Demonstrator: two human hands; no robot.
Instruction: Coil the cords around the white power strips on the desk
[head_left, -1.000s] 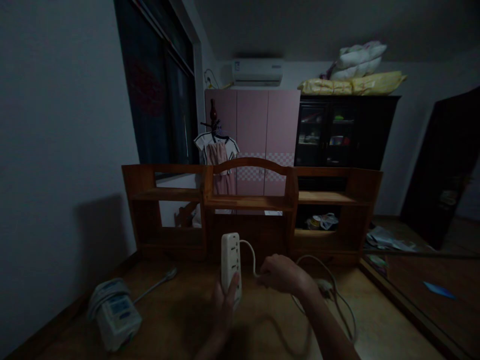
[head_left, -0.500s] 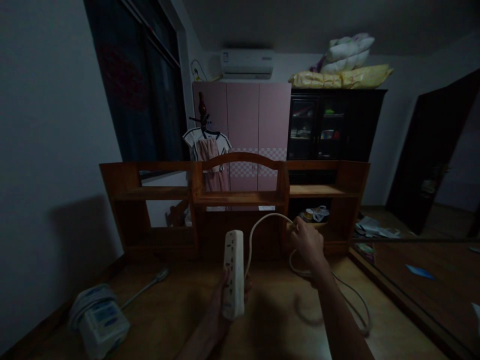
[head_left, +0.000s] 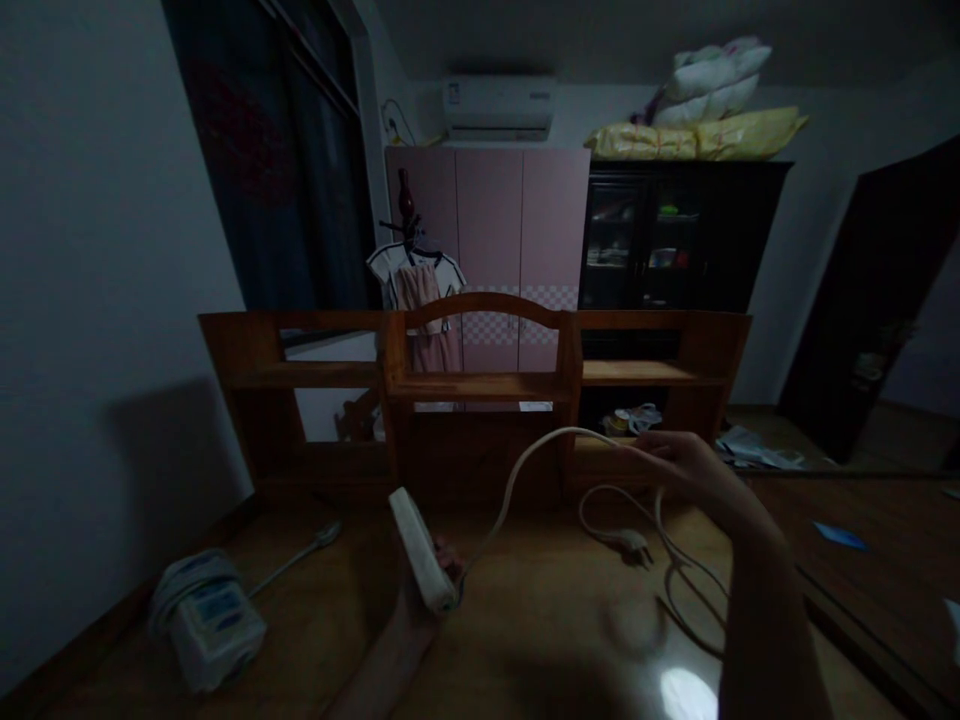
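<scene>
Our left hand (head_left: pixel 418 608) is closed round the power strip (head_left: pixel 420 548), lower centre, tilted. Our right hand (head_left: pixel 688 468) pinches its cord (head_left: pixel 517 472), centre-right; plug (head_left: pixel 628 543) lies on the desk (head_left: pixel 540 640). We reckon the strip is light and rigid: grip the body. Cord's limp and springy: hold near the ends.

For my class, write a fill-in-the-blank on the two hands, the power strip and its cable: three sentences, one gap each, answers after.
The left hand holds the white oblong plastic power strip ____ the brown wooden desk.
The right hand holds the strip's pale rubber cable, which arches ____ between the hands.
The cable's pale plug lies on the desk, plugged into ____.
Answers: above; upward; nothing.
</scene>
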